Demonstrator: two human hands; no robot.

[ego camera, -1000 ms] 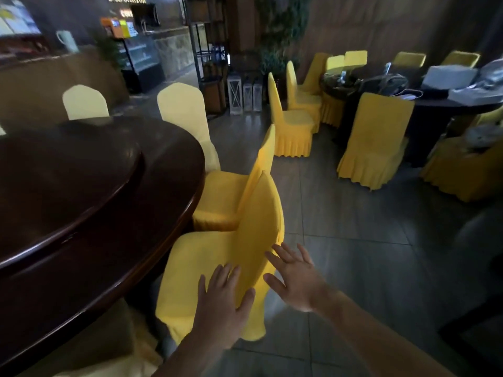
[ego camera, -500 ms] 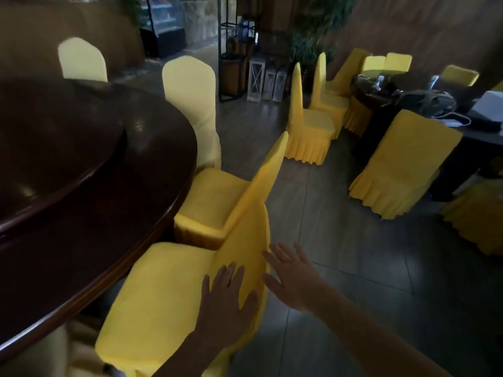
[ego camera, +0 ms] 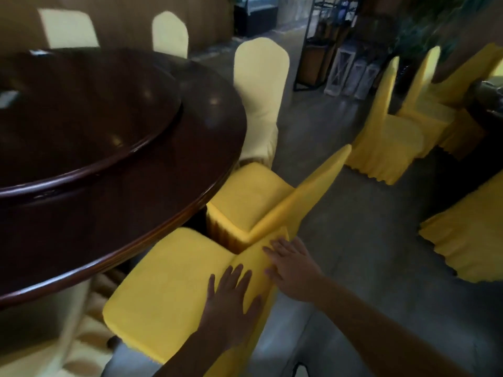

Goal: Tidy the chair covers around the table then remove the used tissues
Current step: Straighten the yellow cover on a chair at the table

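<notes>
A chair in a bright yellow cover [ego camera: 168,289] stands at the near edge of the round dark wooden table [ego camera: 114,186]. My left hand [ego camera: 231,297] lies flat with spread fingers on the front of its backrest. My right hand [ego camera: 291,265] lies flat on the back of the same backrest near its top. A second yellow-covered chair [ego camera: 253,197] stands just beyond it, its back leaning right. A pale cream-covered chair [ego camera: 261,91] follows around the table. No tissues show in this view.
A raised turntable [ego camera: 81,115] fills the table's middle. Two more pale chairs [ego camera: 170,34] stand at the far side. Yellow-covered chairs [ego camera: 386,137] around another table [ego camera: 487,99] are at the right, with grey tiled floor [ego camera: 353,219] between. A metal shelf [ego camera: 321,44] stands at the back.
The view has swung left and down, closer to the near chair. Both hands stay flat on its backrest, the right one now higher up near the top edge.
</notes>
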